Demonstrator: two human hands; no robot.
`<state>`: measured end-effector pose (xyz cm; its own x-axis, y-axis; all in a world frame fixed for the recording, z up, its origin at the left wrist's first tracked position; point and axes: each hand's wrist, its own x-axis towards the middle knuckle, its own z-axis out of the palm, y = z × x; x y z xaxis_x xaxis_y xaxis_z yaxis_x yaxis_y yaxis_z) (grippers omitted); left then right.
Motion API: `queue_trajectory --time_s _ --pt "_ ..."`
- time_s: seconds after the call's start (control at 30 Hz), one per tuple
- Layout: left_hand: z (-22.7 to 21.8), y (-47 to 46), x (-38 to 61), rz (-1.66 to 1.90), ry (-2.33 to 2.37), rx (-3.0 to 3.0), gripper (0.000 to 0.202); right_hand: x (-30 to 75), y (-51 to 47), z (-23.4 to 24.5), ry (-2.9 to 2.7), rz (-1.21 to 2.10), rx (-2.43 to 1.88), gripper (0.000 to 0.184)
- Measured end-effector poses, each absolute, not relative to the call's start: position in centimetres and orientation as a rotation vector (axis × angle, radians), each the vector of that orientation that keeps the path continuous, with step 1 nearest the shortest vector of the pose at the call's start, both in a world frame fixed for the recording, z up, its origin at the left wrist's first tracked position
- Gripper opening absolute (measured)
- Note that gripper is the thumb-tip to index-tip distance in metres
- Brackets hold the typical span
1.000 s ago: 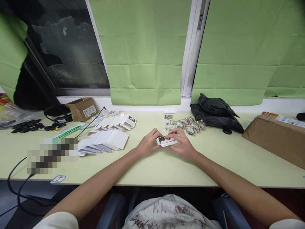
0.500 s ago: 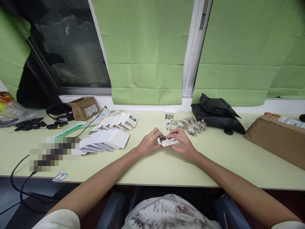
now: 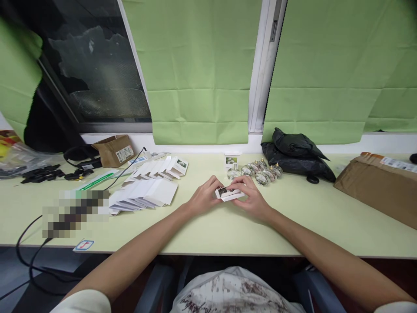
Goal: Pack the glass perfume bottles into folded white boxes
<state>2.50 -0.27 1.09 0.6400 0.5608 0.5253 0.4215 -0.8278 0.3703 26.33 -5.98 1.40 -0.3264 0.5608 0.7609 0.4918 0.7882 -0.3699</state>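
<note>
Between my two hands is a small white carton (image 3: 230,196) with a dark picture or opening on its upper side, held just above the table. My left hand (image 3: 206,195) grips its left end, fingers closed on it. My right hand (image 3: 250,198) pinches the right end, with fingertips over the top. Beyond the hands stand several round glass bottles (image 3: 261,176) in a cluster. An upright white carton (image 3: 230,161) with a flower picture is behind the bottle on the left. To the left lie stacks of flat white cartons (image 3: 156,191).
The pale green table (image 3: 208,234) has a black plastic bag (image 3: 296,158) and a large brown cardboard box (image 3: 378,187) at the right. A small open brown box (image 3: 114,152), black cables (image 3: 24,243) and a blurred-out item (image 3: 74,213) are on the left.
The view has shifted very slightly. Both hands keep hold of the small white carton in almost the same pose.
</note>
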Motion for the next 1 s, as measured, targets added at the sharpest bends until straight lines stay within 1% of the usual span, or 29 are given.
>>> queue_trajectory --time_s 0.33,0.4,0.53,0.63,0.7,0.87,0.93,1.0 --pt "1.4 -0.5 2.9 1.025 0.835 2.485 0.022 26.3 -6.2 1.5 -1.979 0.106 -0.819 0.040" --pt "1.4 -0.5 3.0 1.054 0.873 2.420 0.022 26.3 -6.3 1.6 -1.960 0.132 -0.836 0.047" --pt "1.0 -0.1 3.3 1.077 0.991 2.283 0.030 26.3 -5.9 1.4 -1.877 0.186 -0.890 0.069" --pt "0.7 0.2 3.4 1.062 1.093 2.204 0.036 26.3 -5.3 0.8 -1.793 0.206 -0.919 0.077" --pt "0.5 0.3 3.5 1.057 1.138 2.171 0.040 26.4 -5.0 0.4 -1.766 0.210 -0.930 0.070" --pt "0.6 0.1 3.7 1.027 1.150 2.161 0.052 26.5 -5.0 0.3 -1.874 0.217 -0.910 0.028" --pt "0.9 -0.1 3.7 0.984 1.111 2.186 0.055 26.5 -5.2 0.5 -1.913 0.207 -0.898 0.020" --pt "1.2 -0.2 3.7 0.972 1.047 2.188 0.057 26.4 -5.3 0.6 -1.927 0.205 -0.883 0.018"
